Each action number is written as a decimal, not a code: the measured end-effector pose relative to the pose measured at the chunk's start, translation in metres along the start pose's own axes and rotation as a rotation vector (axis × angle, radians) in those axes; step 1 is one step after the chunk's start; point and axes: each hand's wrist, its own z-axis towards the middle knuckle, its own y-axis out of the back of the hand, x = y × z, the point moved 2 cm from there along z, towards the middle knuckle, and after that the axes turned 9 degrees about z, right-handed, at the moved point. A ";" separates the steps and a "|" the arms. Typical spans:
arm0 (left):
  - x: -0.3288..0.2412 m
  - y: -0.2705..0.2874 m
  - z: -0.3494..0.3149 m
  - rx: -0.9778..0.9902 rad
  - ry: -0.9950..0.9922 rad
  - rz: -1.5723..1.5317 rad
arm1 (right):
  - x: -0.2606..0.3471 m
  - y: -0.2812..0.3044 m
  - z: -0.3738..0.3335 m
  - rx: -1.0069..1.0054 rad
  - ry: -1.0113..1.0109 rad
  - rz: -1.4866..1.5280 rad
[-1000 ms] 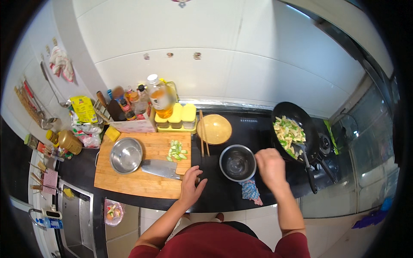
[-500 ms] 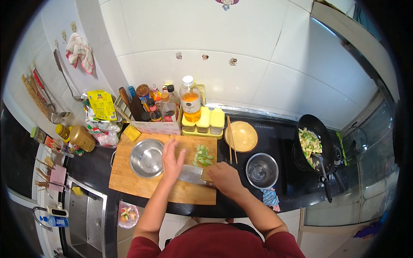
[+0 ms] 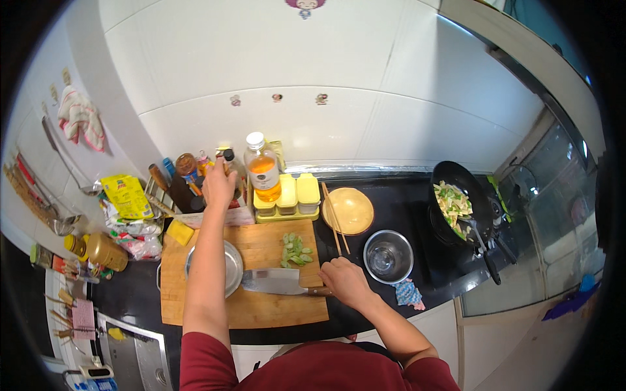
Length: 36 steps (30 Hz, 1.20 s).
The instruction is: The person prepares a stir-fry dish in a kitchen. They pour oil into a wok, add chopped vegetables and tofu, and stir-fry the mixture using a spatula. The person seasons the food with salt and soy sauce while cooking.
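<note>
My left hand [image 3: 219,186] reaches over the steel bowl [image 3: 233,270] into the box of seasonings, fingers closed around the top of a bottle that they mostly hide. On the wooden cutting board [image 3: 274,316] lies a cleaver [image 3: 270,281], its blade flat and its wooden handle pointing right. My right hand [image 3: 345,281] is just beside the handle end, with fingers curled and nothing visible in them. Sliced green vegetable pieces [image 3: 295,251] are heaped on the board above the blade. My left forearm covers part of the steel bowl.
A large bottle of orange liquid [image 3: 263,174] stands on yellow-lidded containers [image 3: 306,192]. To the right are a yellow bowl [image 3: 352,212] with chopsticks [image 3: 334,221], a steel pot [image 3: 388,257], and a wok [image 3: 466,179] of food with a spatula [image 3: 484,254]. A sink [image 3: 140,358] is lower left.
My left hand has moved from beside the blade up to the seasoning bottles. The cleaver now lies on the board, and my right hand has let go of its handle. The view has shifted.
</note>
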 end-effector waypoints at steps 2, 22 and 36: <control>0.005 -0.005 0.002 -0.050 -0.025 0.016 | -0.004 0.003 -0.005 -0.017 0.004 -0.018; -0.091 0.196 -0.032 -0.311 -0.272 -0.163 | -0.020 0.024 -0.005 -0.102 0.268 0.089; -0.279 0.223 -0.191 0.400 -0.455 -0.747 | -0.041 0.122 -0.074 0.104 0.037 1.129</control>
